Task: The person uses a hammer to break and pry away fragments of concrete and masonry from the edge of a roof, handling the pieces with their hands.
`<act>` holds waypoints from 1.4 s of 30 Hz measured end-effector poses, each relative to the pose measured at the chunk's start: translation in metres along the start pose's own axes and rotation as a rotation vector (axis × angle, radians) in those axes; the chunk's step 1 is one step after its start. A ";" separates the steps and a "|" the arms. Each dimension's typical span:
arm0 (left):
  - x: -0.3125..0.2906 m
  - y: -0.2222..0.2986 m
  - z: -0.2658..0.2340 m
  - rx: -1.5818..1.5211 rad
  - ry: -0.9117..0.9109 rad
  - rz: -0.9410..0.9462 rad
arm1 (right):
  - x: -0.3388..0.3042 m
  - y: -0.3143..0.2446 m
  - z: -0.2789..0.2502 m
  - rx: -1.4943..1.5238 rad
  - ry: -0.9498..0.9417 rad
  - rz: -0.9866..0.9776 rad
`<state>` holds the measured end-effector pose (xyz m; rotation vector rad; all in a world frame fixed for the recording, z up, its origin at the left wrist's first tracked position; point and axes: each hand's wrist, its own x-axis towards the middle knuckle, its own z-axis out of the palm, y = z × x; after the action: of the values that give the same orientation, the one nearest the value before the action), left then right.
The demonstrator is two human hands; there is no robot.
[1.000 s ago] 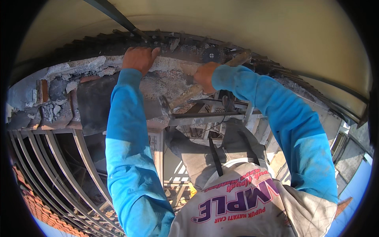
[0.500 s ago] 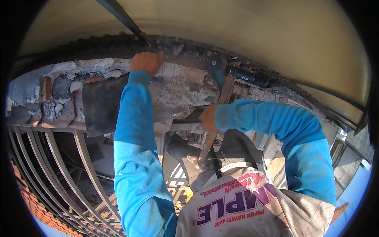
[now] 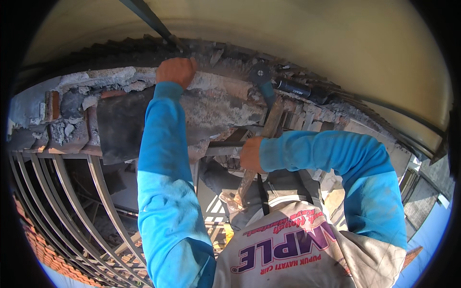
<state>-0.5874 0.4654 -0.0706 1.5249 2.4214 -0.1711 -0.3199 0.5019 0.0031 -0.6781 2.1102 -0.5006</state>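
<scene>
My left hand (image 3: 176, 71) is closed at the top edge of the broken masonry wall (image 3: 211, 115), beside the lower end of a dark metal bar (image 3: 153, 21). Whatever its fingers grip is hidden. Lower and to the right, my right hand (image 3: 252, 154) is wrapped round a long wooden batten (image 3: 272, 117). The batten slants from the wall down towards my lap, its lower end near my legs. A dark flat bar (image 3: 225, 144) runs leftward from behind that hand. Beyond the batten's upper end lie a round dark disc (image 3: 260, 73) with a teal stem and a black cylindrical body (image 3: 294, 89).
Curved metal rails (image 3: 72, 192) stand at the left above a drop, with orange roof tiles (image 3: 53, 257) below. A dark sheet (image 3: 120, 125) hangs over the wall beside loose rubble (image 3: 62, 132). A large beige panel (image 3: 336, 43) closes off the far side.
My right hand has moved slightly down and left, and the wooden batten has shifted down with it. My left hand stays at the wall's top edge. The view has tilted slightly.
</scene>
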 end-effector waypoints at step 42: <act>-0.001 0.004 -0.007 -0.060 -0.096 -0.097 | 0.001 0.051 0.022 0.257 0.276 0.456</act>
<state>-0.5851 0.4680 -0.0637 1.3435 2.4032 -0.1848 -0.3167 0.5379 -0.0387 0.0282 2.3078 -0.6164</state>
